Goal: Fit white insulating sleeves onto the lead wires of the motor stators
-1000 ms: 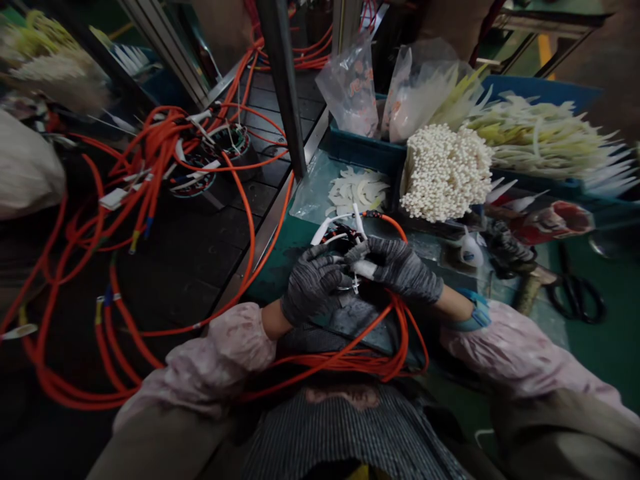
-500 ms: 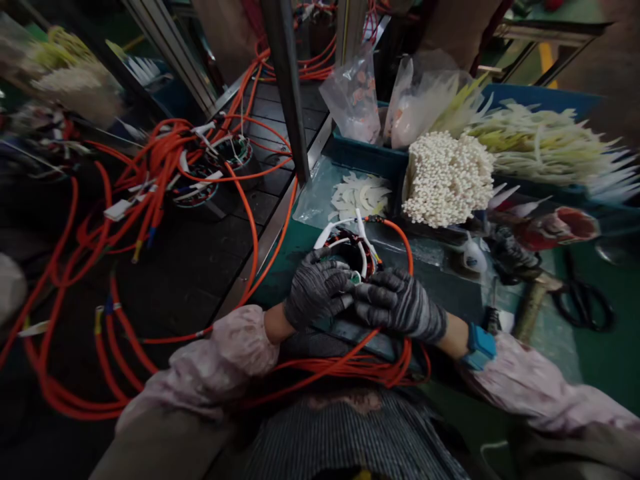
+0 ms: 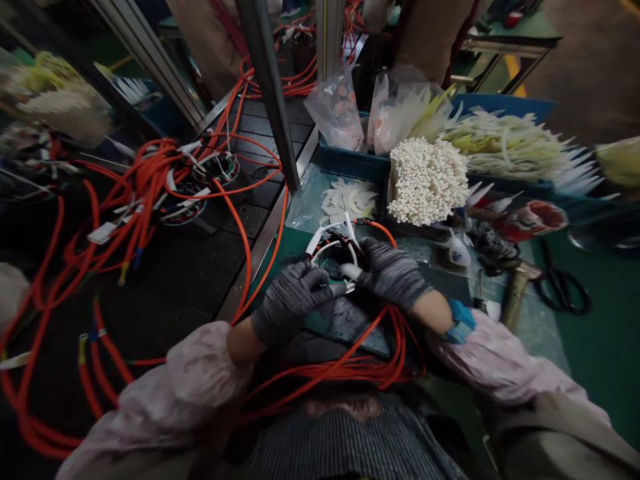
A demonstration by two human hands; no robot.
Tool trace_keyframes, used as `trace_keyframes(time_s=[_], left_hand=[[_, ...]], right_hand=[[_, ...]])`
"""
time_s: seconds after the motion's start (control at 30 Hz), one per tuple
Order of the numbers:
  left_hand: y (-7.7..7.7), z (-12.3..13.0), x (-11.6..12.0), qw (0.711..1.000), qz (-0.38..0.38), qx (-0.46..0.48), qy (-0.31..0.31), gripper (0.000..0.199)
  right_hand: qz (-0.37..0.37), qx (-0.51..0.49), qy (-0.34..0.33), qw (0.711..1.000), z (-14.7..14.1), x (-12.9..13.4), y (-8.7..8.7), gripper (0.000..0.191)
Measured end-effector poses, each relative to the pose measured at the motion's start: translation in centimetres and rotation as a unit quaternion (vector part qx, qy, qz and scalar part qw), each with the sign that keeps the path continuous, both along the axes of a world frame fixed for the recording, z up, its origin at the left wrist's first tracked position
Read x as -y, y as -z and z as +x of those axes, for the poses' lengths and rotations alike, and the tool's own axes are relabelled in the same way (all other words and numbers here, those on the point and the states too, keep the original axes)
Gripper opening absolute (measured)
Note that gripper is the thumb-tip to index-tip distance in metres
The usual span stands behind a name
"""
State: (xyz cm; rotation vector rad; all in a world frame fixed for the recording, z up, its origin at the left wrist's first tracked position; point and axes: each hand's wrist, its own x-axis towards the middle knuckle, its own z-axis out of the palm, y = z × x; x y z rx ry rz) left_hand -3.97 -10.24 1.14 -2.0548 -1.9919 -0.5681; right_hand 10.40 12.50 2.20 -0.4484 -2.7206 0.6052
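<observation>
A ring-shaped motor stator (image 3: pixel 337 236) with dark windings sits on the bench in front of me. White sleeves (image 3: pixel 314 241) stick up from its rim, and an orange cable (image 3: pixel 383 231) leaves its far side. My left hand (image 3: pixel 293 297), in a grey striped glove, is at the near left of the ring, thumb and finger closed by a small shiny white piece (image 3: pixel 349 288) too small to name. From the right, my right hand (image 3: pixel 393 270), gloved alike, reaches over the rim with its fingers bent together close to that piece. What its fingers grip is hidden.
Orange cables (image 3: pixel 145 200) and more stators (image 3: pixel 183 212) lie to the left. White curved strips (image 3: pixel 350 200), a bundle of thin white tubes (image 3: pixel 427 181) and a blue bin (image 3: pixel 345 157) stand behind. Scissors (image 3: pixel 563 283) and a hammer (image 3: pixel 515 297) lie right. A metal post (image 3: pixel 270 93) rises ahead.
My hands have drawn apart a little; the left moved down and left, the right up onto the rim. A small shiny piece now shows between them. The whole view has shifted slightly.
</observation>
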Motion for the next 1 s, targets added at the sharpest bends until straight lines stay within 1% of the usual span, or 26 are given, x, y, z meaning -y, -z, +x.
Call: trace_keyframes(time_s=[0.03, 0.1, 0.2, 0.27, 0.33, 0.4, 0.43, 0.47, 0.5, 0.57, 0.63, 0.67, 0.7, 0.73, 0.8, 0.9, 0.97, 1.0], left_hand=[[-0.7, -0.4, 0.1, 0.999, -0.006, -0.028, 0.026, 0.037], [-2.1, -1.3, -0.1, 0.992, -0.016, -0.098, 0.079, 0.029], [-3.8, -2.2, -0.4, 0.975, -0.033, -0.174, 0.132, 0.021], [-4.4, -2.2, -0.1, 0.971, -0.049, -0.188, 0.137, 0.019], [-4.5, -1.5, 0.7, 0.973, -0.066, -0.183, 0.12, 0.016], [-4.1, -0.6, 1.9, 0.979, -0.067, -0.169, 0.088, 0.015], [-3.8, -0.2, 2.4, 0.982, -0.053, -0.162, 0.075, 0.017], [-3.3, 0.2, 2.8, 0.985, -0.032, -0.156, 0.061, 0.02], [-2.8, 0.5, 3.2, 0.988, -0.002, -0.149, 0.046, 0.023], [-1.7, 0.6, 3.5, 0.989, 0.051, -0.137, 0.024, 0.027], [-0.8, 0.4, 3.6, 0.988, 0.075, -0.136, 0.013, 0.026], [-0.5, 0.3, 3.6, 0.987, 0.073, -0.14, 0.014, 0.026], [-0.4, 0.1, 3.6, 0.987, 0.07, -0.146, 0.018, 0.026], [-0.3, -0.1, 3.6, 0.986, 0.066, -0.15, 0.021, 0.027], [-0.3, -0.5, 3.6, 0.987, 0.066, -0.147, 0.02, 0.029], [0.0, -1.5, 3.4, 0.991, 0.067, -0.113, 0.026, 0.023], [0.6, -2.5, 2.8, 0.992, 0.071, -0.09, 0.052, 0.013], [1.1, -3.1, 2.4, 0.991, 0.076, -0.081, 0.073, 0.013]], right_hand=[[0.002, 0.039, -0.022, 0.999, -0.1, 0.0, 0.1, 0.04], [0.015, 0.081, -0.075, 0.994, -1.1, -0.2, 0.5, 0.043], [0.046, 0.082, -0.187, 0.978, -4.1, -1.5, 0.9, 0.05], [0.046, 0.086, -0.265, 0.959, -6.3, -2.3, 1.2, 0.052], [0.031, 0.076, -0.324, 0.943, -7.7, -2.7, 1.5, 0.051], [0.023, 0.031, -0.332, 0.943, -7.8, -2.6, 1.7, 0.046], [0.023, 0.002, -0.319, 0.947, -7.3, -2.6, 1.8, 0.044], [0.031, -0.029, -0.291, 0.956, -6.4, -2.7, 1.7, 0.043], [0.047, -0.06, -0.247, 0.966, -5.2, -2.8, 1.4, 0.042], [0.106, -0.093, -0.121, 0.983, -2.7, -3.7, 0.5, 0.038], [0.173, -0.081, 0.015, 0.982, -0.9, -4.9, -0.7, 0.033], [0.196, -0.065, 0.064, 0.976, -0.4, -5.5, -1.3, 0.032], [0.208, -0.043, 0.091, 0.973, -0.3, -6.0, -1.8, 0.032], [0.212, -0.023, 0.104, 0.972, -0.4, -6.4, -2.2, 0.032], [0.206, 0.014, 0.114, 0.972, -1.3, -6.8, -2.5, 0.032], [0.183, 0.06, 0.15, 0.97, -2.8, -6.9, -2.0, 0.028], [0.165, 0.05, 0.163, 0.971, -3.2, -6.9, -1.6, 0.023], [0.156, 0.025, 0.159, 0.974, -3.2, -6.9, -1.4, 0.019]])
